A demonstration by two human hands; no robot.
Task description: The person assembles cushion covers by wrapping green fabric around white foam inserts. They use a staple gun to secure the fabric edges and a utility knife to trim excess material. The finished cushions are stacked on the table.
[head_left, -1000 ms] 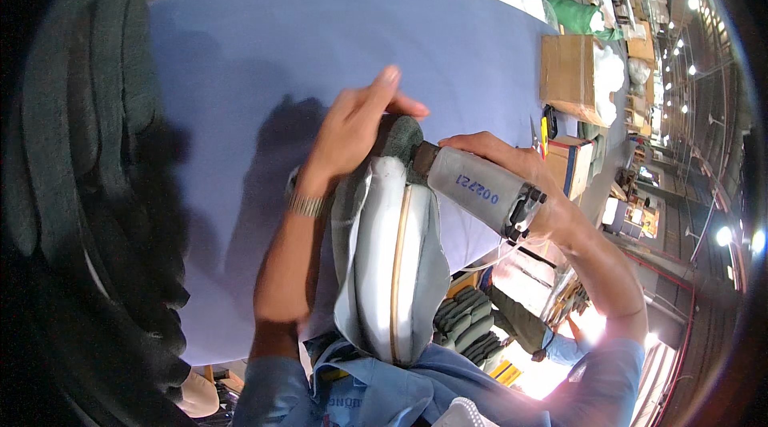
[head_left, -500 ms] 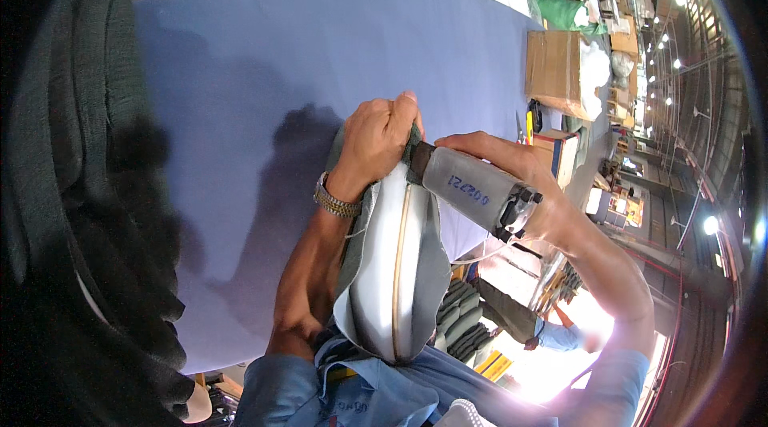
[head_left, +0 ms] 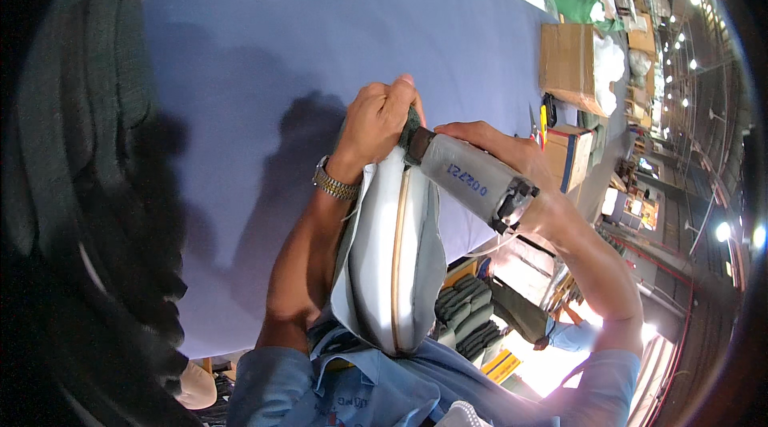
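Observation:
My left hand [head_left: 377,124], with a metal watch at the wrist, is closed on the far end of a dark green fabric cover [head_left: 413,120]. Inside the cover's open, grey-lined sides lies a long white padded piece [head_left: 376,255], a tan strip [head_left: 398,247] running along its middle. My right hand [head_left: 512,156] is wrapped round a grey, boxy hand tool [head_left: 468,177] resembling a staple gun. Its dark nose meets the fabric right beside my left hand; the exact contact point is hidden. The near end of the piece rests against my blue shirt.
A blue-covered table [head_left: 264,35] spreads beneath my hands. Dark fabric pieces [head_left: 88,155] are heaped along its left side. Toward the right edge are a cardboard box [head_left: 566,63] with white stuffing and a yellow-handled tool [head_left: 543,119]. A person [head_left: 572,335] stands at lower right.
Both hands, the tool and the far end of the cover sit slightly higher in the picture. My grips look the same, and the view has shifted a little.

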